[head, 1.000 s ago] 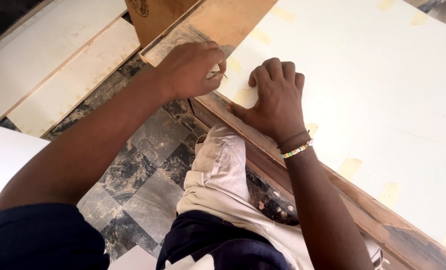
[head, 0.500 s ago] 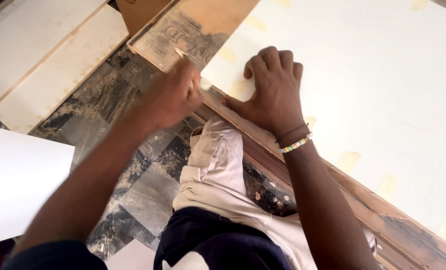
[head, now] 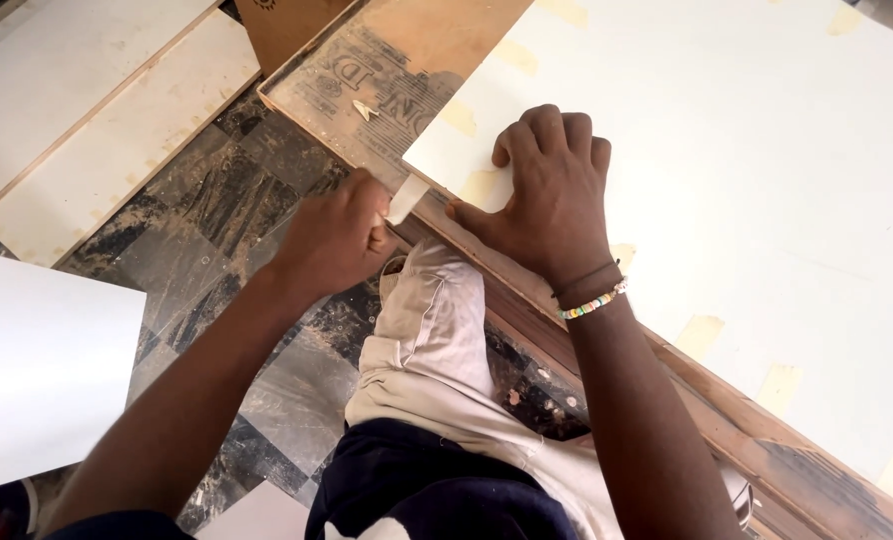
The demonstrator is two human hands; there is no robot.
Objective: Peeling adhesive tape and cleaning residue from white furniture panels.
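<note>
My right hand (head: 547,190) lies flat, fingers spread, on the near corner of a large cream laminate sheet (head: 727,170) that rests on a wooden board (head: 407,60). My left hand (head: 337,235) is at the board's near edge, its fingers pinched on a short pale strip (head: 405,198) that looks like edging or tape. The strip's upper end touches the board's edge just left of my right thumb. A beaded bracelet sits on my right wrist. My knee in light trousers (head: 427,330) is pressed against the board's side.
Dark patterned floor tiles (head: 187,230) lie below the board. Pale panels (head: 87,110) lie on the floor at the upper left and a white sheet (head: 37,370) at the left. Yellowish tape patches dot the cream sheet's edge. A small chip (head: 365,108) sits on the bare board.
My left hand has moved down from the board's far corner to its near edge and now pinches the pale strip. My right hand has stayed pressed on the sheet.
</note>
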